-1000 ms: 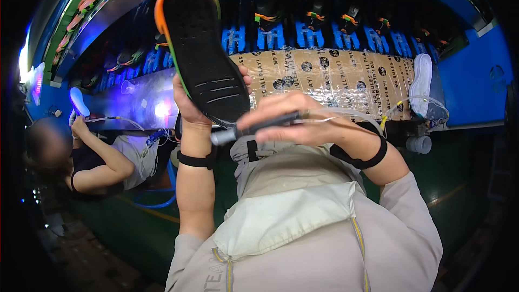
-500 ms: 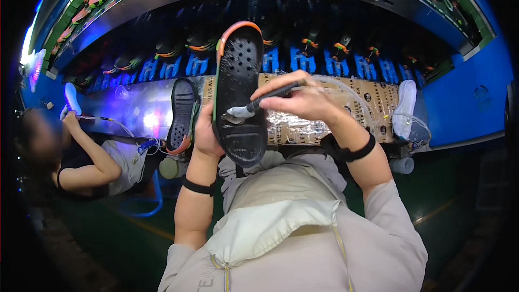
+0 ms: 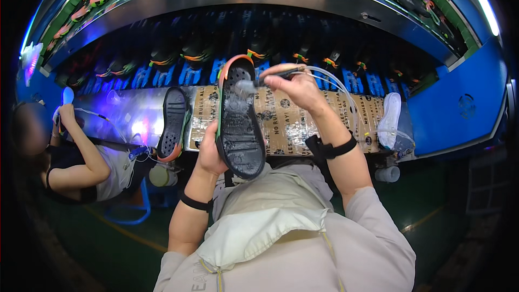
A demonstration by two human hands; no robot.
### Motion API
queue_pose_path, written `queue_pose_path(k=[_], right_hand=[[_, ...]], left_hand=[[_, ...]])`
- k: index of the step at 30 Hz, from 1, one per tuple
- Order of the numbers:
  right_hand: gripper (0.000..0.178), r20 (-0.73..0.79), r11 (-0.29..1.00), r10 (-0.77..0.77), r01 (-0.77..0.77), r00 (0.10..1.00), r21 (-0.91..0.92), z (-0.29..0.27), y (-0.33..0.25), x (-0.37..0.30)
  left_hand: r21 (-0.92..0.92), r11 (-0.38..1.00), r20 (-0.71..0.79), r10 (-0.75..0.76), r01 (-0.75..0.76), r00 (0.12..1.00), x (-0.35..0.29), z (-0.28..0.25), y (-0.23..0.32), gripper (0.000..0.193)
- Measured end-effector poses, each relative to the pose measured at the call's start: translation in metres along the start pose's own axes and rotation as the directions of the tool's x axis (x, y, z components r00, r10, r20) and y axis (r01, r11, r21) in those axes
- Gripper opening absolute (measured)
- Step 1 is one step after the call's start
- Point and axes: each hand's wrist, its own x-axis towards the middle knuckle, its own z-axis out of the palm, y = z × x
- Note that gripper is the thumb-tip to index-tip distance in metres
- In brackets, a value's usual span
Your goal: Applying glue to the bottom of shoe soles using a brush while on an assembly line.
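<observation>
My left hand (image 3: 210, 150) grips a black shoe sole (image 3: 242, 140) by its left edge, its inner face turned up. The sole has an orange rim at its far end, a green side, small holes and ribs, and a wet, shiny surface. Between the fingers of my right hand (image 3: 300, 91) is a brush (image 3: 247, 86) with pale, motion-blurred bristles over the sole's far, holed end. A clear tube (image 3: 341, 87) runs back from the brush's handle. Left of my left hand, a matching sole (image 3: 174, 120) rests on the bench.
Printed cardboard (image 3: 292, 121) covers the bench's middle. A white sole-shaped piece (image 3: 390, 119) lies at right. Behind stand blue holders (image 3: 192, 73) carrying dark shoe parts, beneath a metal ledge (image 3: 216, 0). At left, a seated co-worker (image 3: 81, 157) holds a pale sole.
The brush and my right hand have moved from the sole's middle toward its far end. The sole sits lower in view, and its middle now looks wetter.
</observation>
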Motion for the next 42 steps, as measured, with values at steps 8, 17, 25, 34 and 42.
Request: queue_pose_path(k=[8,17,25,34,42], right_hand=[[0.034,0.174,0.526,-0.579,0.528,0.796,-0.666,0.045,0.000,-0.018],[0.027,0.452,0.935,-0.151,0.276,0.879,-0.224,0.035,-0.017,-0.074],[0.025,-0.175,0.968,0.120,-0.154,0.977,-0.196,0.044,0.015,-0.059],[0.028,-0.103,0.911,0.027,-0.067,0.994,-0.407,0.040,0.010,-0.079],[0.023,-0.100,0.908,0.160,-0.187,0.982,-0.375,0.030,0.012,-0.095]], left_hand=[[0.017,0.994,-0.016,0.111,-0.111,0.994,0.003,-0.012,-0.014,0.064],[0.043,0.981,-0.121,0.192,-0.188,0.974,-0.005,-0.049,-0.010,0.062],[0.083,0.967,-0.089,0.249,-0.242,0.964,-0.001,-0.029,-0.022,0.056],[0.252,0.919,-0.146,0.347,-0.305,0.926,0.006,-0.035,-0.012,0.063],[0.304,0.885,-0.191,0.419,-0.352,0.888,0.001,-0.033,-0.002,0.063]])
